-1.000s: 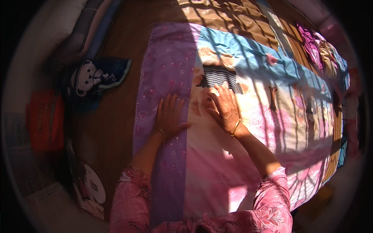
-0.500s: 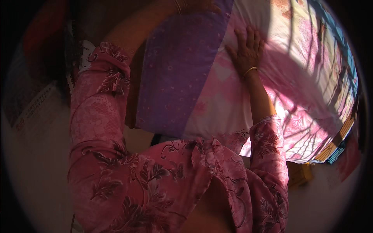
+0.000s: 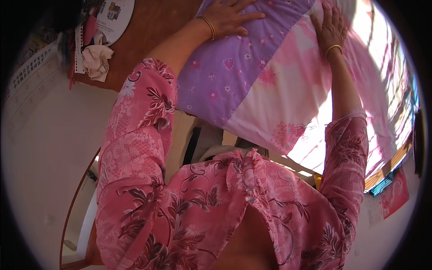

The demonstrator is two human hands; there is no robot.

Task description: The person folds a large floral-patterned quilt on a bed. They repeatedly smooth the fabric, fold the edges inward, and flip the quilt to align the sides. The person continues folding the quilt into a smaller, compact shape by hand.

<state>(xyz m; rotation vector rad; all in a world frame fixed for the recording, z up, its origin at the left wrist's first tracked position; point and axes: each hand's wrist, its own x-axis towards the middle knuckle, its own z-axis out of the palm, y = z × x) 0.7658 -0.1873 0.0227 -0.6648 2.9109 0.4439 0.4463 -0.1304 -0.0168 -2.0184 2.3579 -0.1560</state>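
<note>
A large cloth spreads under both my hands, a purple piece (image 3: 216, 81) with small flowers and hearts meeting a white and pink floral piece (image 3: 274, 94) along a slanting seam. My left hand (image 3: 228, 19) lies on the purple piece, palm down, fingers spread. On the pink and white piece, to the right of the seam, rests my right hand (image 3: 331, 28), flat with its fingers stretched out. Neither hand grips the cloth. Its near edge hangs by my body.
Left of the cloth shows a brown tabletop (image 3: 148, 38) with a crumpled beige cloth (image 3: 97, 62) and a white round board (image 3: 114, 20). Bright sunlight with barred shadows falls across the right side. A wooden edge (image 3: 388, 166) and blue striped cloth (image 3: 382, 182) lie at far right.
The picture is brighter and its viewpoint has shifted, showing more tabletop at left. My right hand appears farther up and right on the cloth; my left hand is now in fuller view.
</note>
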